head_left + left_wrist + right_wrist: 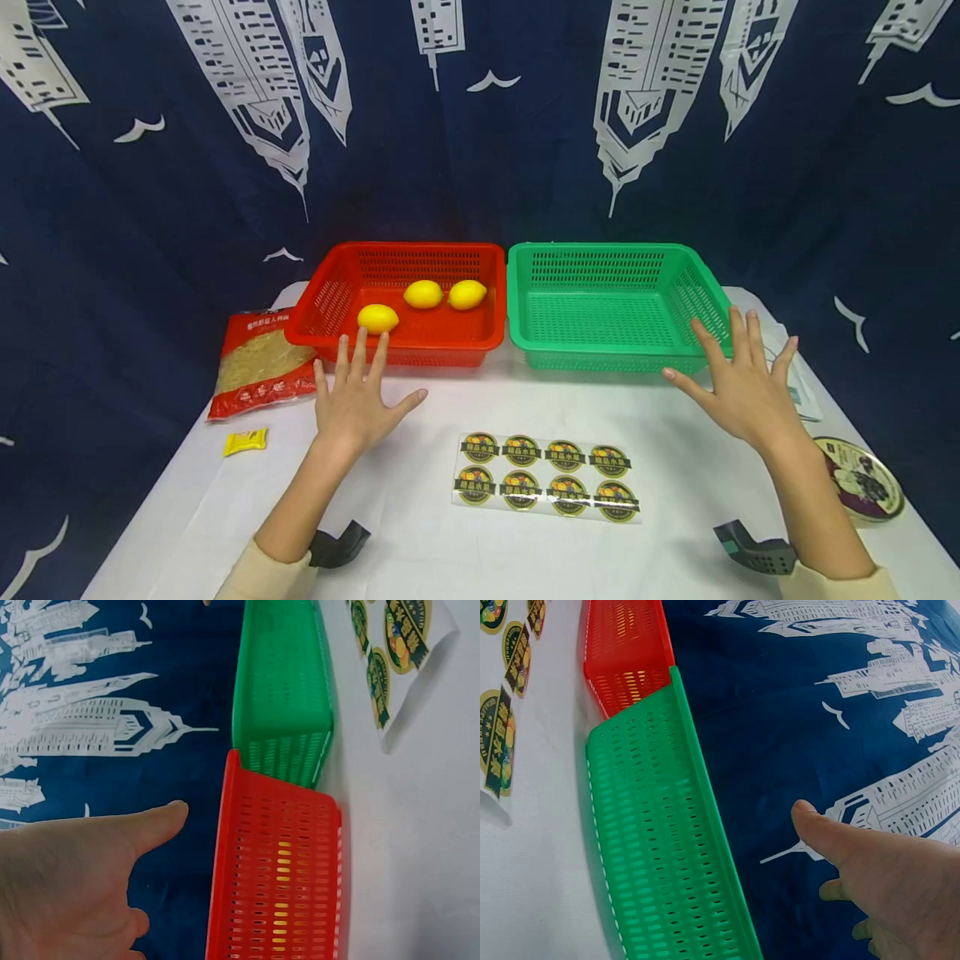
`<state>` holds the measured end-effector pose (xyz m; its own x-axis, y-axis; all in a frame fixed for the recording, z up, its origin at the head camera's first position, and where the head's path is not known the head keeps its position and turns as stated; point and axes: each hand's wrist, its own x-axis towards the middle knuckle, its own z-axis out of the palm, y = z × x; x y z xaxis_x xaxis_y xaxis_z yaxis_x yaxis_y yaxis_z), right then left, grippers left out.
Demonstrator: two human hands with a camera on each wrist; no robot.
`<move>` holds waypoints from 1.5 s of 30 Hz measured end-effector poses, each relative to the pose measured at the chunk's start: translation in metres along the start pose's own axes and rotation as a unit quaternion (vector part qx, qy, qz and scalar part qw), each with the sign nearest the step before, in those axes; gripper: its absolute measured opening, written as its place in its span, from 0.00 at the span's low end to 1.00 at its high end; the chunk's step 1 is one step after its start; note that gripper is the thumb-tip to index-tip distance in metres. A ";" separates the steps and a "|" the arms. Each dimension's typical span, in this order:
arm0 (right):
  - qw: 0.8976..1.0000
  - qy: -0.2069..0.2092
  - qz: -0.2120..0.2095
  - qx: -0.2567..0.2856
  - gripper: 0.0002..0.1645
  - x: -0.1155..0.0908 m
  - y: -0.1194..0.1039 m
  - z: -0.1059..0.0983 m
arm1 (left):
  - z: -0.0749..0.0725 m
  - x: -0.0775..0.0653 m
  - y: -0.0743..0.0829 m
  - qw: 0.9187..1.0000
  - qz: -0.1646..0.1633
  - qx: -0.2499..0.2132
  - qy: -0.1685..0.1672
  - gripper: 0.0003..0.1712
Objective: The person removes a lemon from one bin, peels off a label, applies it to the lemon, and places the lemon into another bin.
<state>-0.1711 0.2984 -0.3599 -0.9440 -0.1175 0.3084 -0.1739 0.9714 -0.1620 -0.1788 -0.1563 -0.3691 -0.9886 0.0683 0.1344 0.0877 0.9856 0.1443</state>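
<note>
My left hand [356,412] is held with fingers spread in front of the red basket [442,335], its fingertips overlapping the front rim in the head view. Three yellow lemons [423,294] lie inside that basket. To the right stands a green basket [592,317], side by side with the red one and with nothing in it. My right hand [750,400], also spread, is by the green basket's front right corner and holds nothing. Between the hands, a sheet of round fruit stickers [547,477] lies on the white table. Both wrist views show an extended thumb, with the baskets alongside.
On the left lie a red bag of dry pasta [258,358] and a small yellow wrapped packet [245,442]. A round tin [858,479] sits at the right edge, beside my right forearm. A white packet [802,387] is partly hidden behind my right hand. A dark blue printed curtain [480,167] hangs behind.
</note>
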 end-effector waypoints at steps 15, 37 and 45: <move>1.000 0.000 -0.011 0.001 0.49 0.001 -0.001 -0.001 | -0.003 0.002 0.001 1.000 0.003 -0.004 0.002 0.54; 0.950 0.151 -0.142 0.232 0.28 0.088 -0.045 0.010 | 0.007 -0.008 -0.026 0.901 -0.087 -0.350 0.242 0.39; 0.891 0.081 -0.179 0.409 0.26 0.139 -0.131 0.027 | 0.039 0.024 -0.033 0.785 -0.168 -0.564 0.194 0.40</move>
<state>-0.2867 0.1492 -0.3212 -0.7455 -0.2937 0.5983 -0.6647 0.3938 -0.6349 -0.2100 -0.1812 -0.4087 -0.8867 -0.4339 0.1598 0.0994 0.1586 0.9823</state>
